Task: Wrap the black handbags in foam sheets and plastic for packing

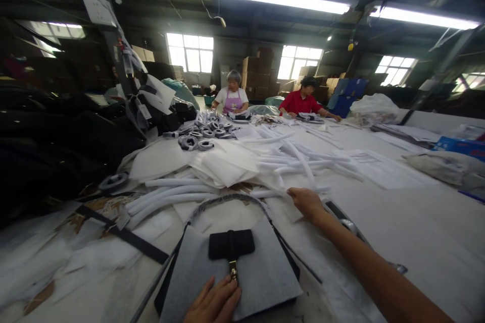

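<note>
A grey felt handbag (257,272) with a black flap and a small brass clasp lies flat on the table right in front of me, its handle arched away from me. My left hand (214,303) rests on its near edge by the clasp, fingers flat and stretched out. My right hand (305,202) reaches forward past the bag to the white rolled paper tubes (265,193); its fingers curl on the end of one tube.
White tissue sheets (223,164) and more paper tubes (303,156) cover the table. Rolled grey straps (206,133) lie beyond. Black bags (56,141) pile up on the left. Two people (233,96) work at the far end. A black strap (125,234) lies left.
</note>
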`<state>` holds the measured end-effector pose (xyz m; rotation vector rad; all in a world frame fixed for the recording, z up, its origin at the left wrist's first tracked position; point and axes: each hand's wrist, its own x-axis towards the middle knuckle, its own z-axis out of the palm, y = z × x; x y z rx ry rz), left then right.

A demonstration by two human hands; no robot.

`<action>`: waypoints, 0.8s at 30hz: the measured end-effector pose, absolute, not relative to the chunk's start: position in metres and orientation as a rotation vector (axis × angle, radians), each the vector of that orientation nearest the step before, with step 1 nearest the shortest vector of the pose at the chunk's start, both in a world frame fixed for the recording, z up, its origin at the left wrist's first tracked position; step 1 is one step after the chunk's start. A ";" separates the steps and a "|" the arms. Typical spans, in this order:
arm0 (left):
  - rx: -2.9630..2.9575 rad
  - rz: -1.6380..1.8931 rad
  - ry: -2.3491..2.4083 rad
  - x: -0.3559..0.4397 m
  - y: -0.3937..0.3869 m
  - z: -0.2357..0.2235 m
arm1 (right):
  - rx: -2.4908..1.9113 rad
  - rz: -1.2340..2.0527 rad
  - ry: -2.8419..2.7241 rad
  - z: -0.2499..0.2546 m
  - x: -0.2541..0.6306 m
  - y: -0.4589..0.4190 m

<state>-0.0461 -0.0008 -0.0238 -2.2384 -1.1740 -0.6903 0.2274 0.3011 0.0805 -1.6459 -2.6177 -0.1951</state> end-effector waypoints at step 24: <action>-2.235 -0.914 -1.336 -0.034 -0.007 -0.021 | -1.120 -0.594 -2.649 0.074 0.233 0.246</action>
